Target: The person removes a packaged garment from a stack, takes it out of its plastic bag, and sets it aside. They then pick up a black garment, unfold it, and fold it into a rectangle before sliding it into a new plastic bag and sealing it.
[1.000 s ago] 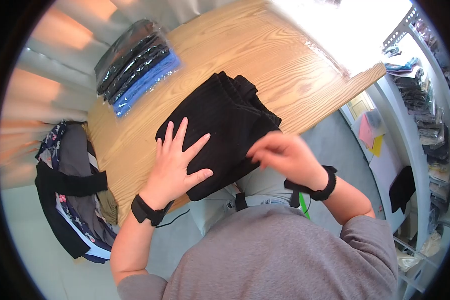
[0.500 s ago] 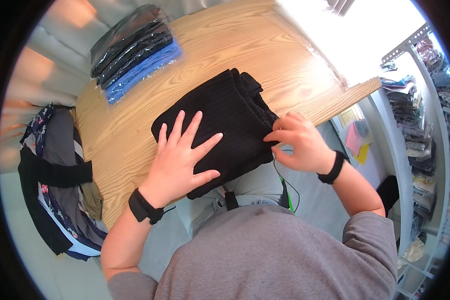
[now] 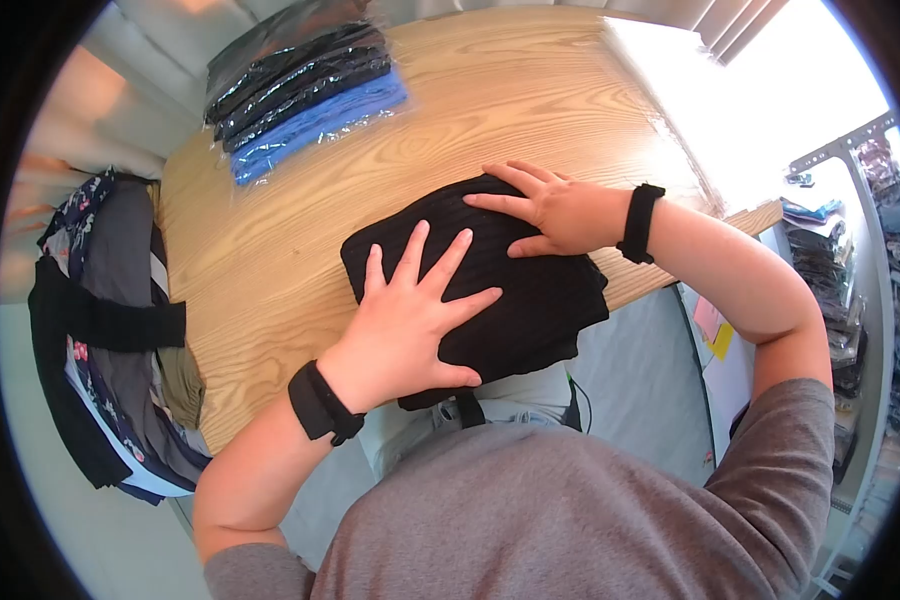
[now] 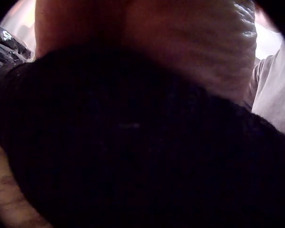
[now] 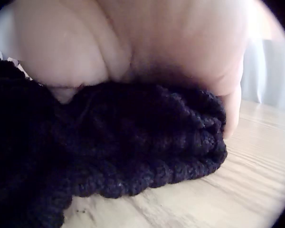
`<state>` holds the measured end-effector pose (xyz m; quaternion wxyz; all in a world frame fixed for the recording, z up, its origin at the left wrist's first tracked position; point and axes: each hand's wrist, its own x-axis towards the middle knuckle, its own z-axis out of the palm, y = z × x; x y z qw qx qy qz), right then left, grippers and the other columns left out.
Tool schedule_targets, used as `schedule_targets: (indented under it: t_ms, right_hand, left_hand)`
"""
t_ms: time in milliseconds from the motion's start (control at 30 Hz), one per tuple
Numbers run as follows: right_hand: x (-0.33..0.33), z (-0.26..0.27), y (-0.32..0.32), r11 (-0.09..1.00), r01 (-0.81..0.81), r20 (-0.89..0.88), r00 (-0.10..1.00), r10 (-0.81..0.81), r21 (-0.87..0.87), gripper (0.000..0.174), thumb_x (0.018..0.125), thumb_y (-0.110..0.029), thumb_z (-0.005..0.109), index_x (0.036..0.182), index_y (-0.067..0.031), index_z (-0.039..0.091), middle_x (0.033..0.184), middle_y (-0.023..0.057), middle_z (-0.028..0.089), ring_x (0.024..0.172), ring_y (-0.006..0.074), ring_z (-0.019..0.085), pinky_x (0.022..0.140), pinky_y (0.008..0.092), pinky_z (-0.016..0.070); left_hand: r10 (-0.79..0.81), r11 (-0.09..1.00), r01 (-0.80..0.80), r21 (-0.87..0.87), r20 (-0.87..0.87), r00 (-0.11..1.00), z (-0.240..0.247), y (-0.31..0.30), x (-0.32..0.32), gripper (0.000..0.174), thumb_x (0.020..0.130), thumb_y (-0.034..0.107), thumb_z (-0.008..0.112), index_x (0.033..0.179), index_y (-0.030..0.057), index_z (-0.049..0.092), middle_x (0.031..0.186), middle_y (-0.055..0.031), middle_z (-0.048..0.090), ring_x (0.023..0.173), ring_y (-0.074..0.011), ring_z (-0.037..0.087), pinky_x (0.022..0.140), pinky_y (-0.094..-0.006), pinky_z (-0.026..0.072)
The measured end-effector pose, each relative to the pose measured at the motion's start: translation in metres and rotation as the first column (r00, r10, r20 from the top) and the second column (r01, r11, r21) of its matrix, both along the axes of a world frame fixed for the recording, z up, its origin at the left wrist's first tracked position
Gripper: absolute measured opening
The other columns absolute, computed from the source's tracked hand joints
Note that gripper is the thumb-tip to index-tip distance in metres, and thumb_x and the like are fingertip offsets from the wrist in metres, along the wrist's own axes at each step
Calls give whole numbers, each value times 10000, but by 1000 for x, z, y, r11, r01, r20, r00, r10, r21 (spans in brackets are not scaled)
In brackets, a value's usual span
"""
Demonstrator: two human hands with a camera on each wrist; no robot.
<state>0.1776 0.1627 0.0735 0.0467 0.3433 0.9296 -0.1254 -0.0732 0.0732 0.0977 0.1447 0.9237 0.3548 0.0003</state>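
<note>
A folded black ribbed garment lies at the front edge of the wooden table. My left hand rests on its left part with fingers spread. Across the far right part lies my right hand, its fingers straight and pointing left. In the right wrist view, gathered, ruffled folds of the garment show under the palm, beside bare wood. Dark cloth fills most of the left wrist view beneath the palm.
Bagged folded clothes, black with blue at the bottom, stand at the table's back left. Loose garments hang off the left edge. Clear plastic sheets lie at the back right. Shelves with packed clothes stand on the right.
My right hand has left the garment's right edge, where its fingers were bent, and moved up and left onto its top, fingers extended. The left hand stays spread on the cloth.
</note>
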Motion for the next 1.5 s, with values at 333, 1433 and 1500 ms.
schedule_targets:
  t_ms: [333, 1433, 1500]
  right_hand:
    - [44, 35, -13, 963, 247, -544, 797, -263, -103, 508, 895, -166, 605, 1364, -69, 438, 1400, 132, 443, 1312, 279, 394, 1079, 366, 316]
    - [235, -6, 7, 176, 963, -702, 271, -659, 206, 172, 861, -187, 601, 946, -45, 647, 1021, 155, 661, 951, 321, 629, 839, 388, 488]
    - [198, 9, 8, 440, 892, -814, 332, -476, 107, 183, 913, -162, 557, 1033, -29, 594, 1070, 141, 652, 986, 291, 617, 847, 358, 481]
  left_hand:
    - [41, 999, -40, -24, 45, 998, -2, 0, 0, 795, 569, 493, 809, 1291, 280, 552, 1528, -154, 166, 1391, -451, 105, 1021, -712, 158]
    - [32, 999, -32, 42, -3, 999, -3, -4, -3, 779, 621, 629, 725, 1298, 287, 547, 1527, -155, 171, 1389, -452, 110, 1024, -706, 165]
    - [25, 999, -26, 21, 9, 1000, -5, -4, -4, 815, 600, 642, 732, 1302, 273, 546, 1531, -158, 156, 1393, -453, 89, 1022, -713, 143]
